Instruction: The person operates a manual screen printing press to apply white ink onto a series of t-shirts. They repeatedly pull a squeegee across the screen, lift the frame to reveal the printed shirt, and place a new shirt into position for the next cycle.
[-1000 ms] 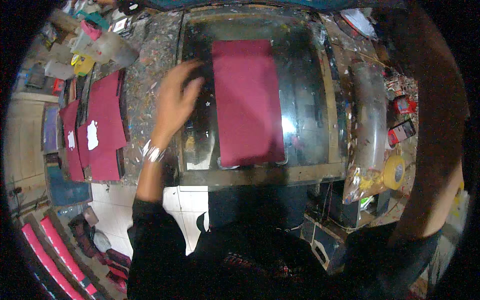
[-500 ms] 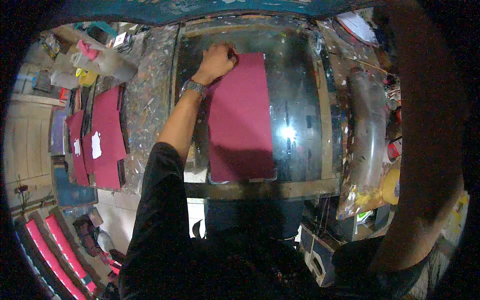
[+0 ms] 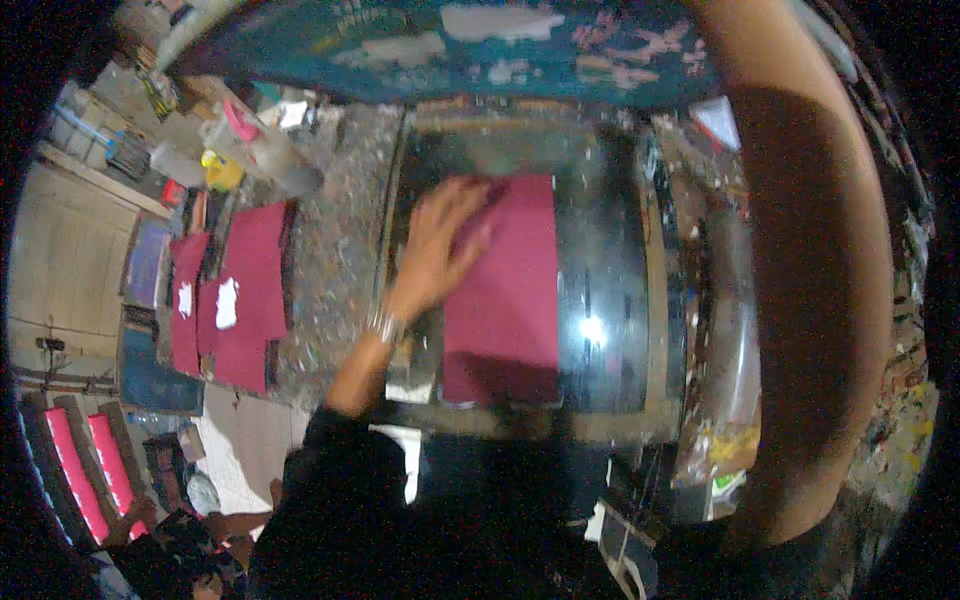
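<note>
A maroon rectangular sheet (image 3: 505, 300), cloth or card, lies flat on the dark glassy board (image 3: 605, 260) in front of me. My left hand (image 3: 447, 235) rests over its upper left part, the fingers stretched out and spread; motion blurs them a little. A metal-banded watch sits on that wrist. My right arm (image 3: 835, 250) is raised along the right side and runs out past the top edge, so the right hand is hidden. Above the board's far edge spans a paint-stained blue-green panel (image 3: 500, 50).
To the left lie maroon pieces (image 3: 258, 270) with white printed blots. Behind them stand a cloudy plastic container (image 3: 285, 165) and a yellow bottle (image 3: 222, 170). A clear plastic roll (image 3: 735, 320) lies to the right. Another person (image 3: 190, 550) is at the lower left, near pink strips (image 3: 75, 470).
My left hand has opened from bent fingers at the sheet's top left corner to a spread hand lower on it. The view has tilted up, showing more blue-green panel. A person has appeared lower left.
</note>
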### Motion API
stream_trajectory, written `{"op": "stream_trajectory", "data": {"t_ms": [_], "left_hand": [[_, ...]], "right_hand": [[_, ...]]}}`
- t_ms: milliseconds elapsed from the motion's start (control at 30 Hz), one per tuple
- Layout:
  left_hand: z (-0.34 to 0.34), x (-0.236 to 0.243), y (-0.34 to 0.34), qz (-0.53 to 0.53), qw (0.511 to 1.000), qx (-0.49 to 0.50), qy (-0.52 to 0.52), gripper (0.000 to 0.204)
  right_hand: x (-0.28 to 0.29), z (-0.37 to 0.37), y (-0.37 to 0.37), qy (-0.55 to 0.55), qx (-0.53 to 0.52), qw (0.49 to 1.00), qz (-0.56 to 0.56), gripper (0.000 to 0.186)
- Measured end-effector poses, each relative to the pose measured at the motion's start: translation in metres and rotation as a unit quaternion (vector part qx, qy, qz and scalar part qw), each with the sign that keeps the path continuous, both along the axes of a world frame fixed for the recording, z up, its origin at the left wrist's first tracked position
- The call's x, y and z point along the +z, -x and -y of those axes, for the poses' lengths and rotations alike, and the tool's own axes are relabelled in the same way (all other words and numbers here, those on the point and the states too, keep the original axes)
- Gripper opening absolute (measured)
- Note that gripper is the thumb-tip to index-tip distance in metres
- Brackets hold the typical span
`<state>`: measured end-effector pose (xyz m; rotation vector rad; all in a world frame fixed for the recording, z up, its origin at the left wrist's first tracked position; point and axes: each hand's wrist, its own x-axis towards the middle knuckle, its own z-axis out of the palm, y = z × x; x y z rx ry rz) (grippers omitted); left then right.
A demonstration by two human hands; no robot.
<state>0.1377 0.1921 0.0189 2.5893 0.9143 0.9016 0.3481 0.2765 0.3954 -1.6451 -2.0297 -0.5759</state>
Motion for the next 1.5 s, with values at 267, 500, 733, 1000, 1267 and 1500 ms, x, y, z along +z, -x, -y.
{"op": "stream_trajectory", "data": {"t_ms": [267,500,733,1000,1267,1500], "left_hand": [[0.164,-0.009,0.083,-0.257,0.961,-0.079,0.064,0.078],[0.177,-0.022,0.101,-0.270,0.962,-0.035,0.027,0.070],[0.176,-0.024,0.096,-0.221,0.974,-0.039,0.024,0.069],[0.175,0.085,0.100,0.503,0.795,0.048,0.337,0.089],[0.189,-0.045,0.151,0.436,0.729,0.187,0.493,0.040],[0.199,-0.031,0.132,0.360,0.786,0.230,0.446,0.037]], "right_hand": [[0.026,0.022,-0.009,0.055,-0.054,0.997,-0.022,0.087],[-0.003,0.060,0.025,0.067,-0.035,0.995,-0.063,0.104],[-0.042,0.119,0.038,0.016,-0.038,0.998,-0.046,0.088],[-0.165,0.221,0.074,-0.050,0.015,0.998,0.021,0.054],[-0.303,0.245,0.067,0.255,0.087,0.962,-0.044,0.042],[-0.368,0.240,0.081,0.101,0.054,0.991,0.063,0.015]]}}
